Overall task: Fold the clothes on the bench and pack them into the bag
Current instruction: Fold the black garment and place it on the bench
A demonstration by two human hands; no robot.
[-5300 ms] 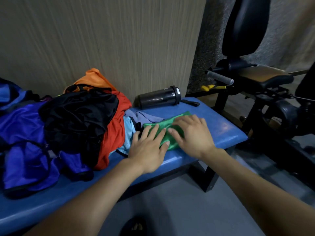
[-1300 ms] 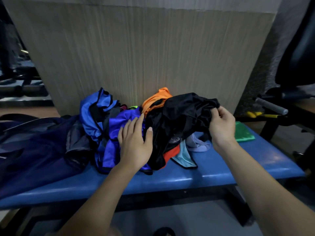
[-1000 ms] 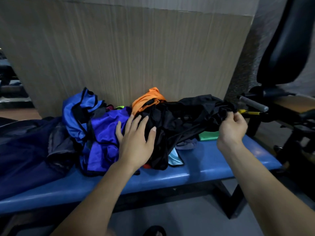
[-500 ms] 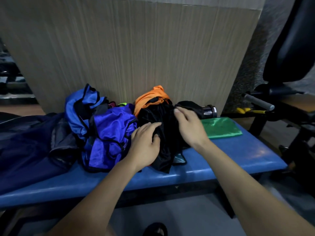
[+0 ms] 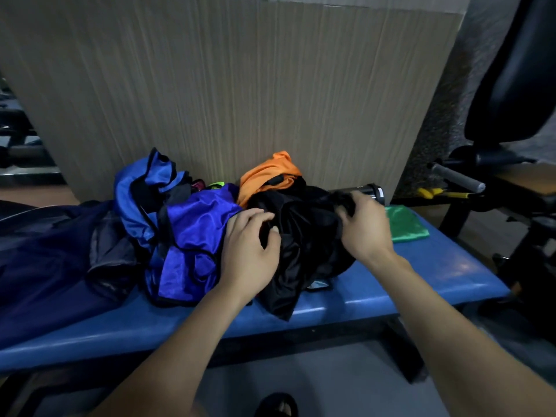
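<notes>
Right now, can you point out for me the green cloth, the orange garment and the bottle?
green cloth (image 5: 407, 224): head view, middle of its folded top.
orange garment (image 5: 269, 170): head view, its raised upper fold near the wall.
bottle (image 5: 373, 192): head view, the dark body near its cap end.

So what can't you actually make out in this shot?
- Head view: dark bottle, mostly hidden behind the right hand and black garment.
- Green cloth: its left edge is covered by that hand.
- Dark blue bag: cut off by the left edge.
</notes>
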